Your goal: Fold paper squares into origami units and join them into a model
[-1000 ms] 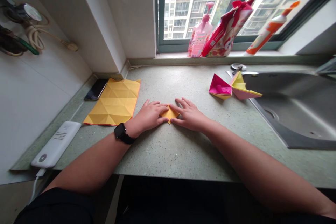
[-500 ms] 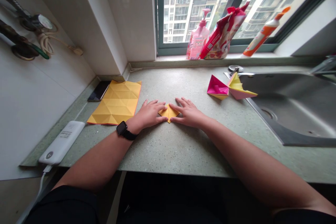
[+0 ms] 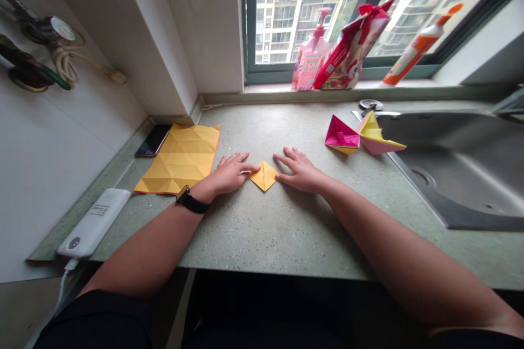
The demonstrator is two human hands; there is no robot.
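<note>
A small folded yellow paper, diamond-shaped with a crease down its middle, lies flat on the counter between my hands. My left hand rests at its left side, fingers spread, with a fingertip on the paper's upper left edge. On the other side my right hand lies with fingers apart, its thumb at the paper's right corner. To the left lies a larger creased yellow sheet with an orange-red edge beneath. Two folded paper pieces, one magenta and one yellow and pink, stand at the right.
A phone and a white power bank with a cable lie at the left. The steel sink is at the right. On the windowsill stand a pink pump bottle, a red bag and an orange-white bottle.
My hands have drawn apart from the middle of the folded paper, uncovering most of it. The right hand has shifted right, the left slightly left.
</note>
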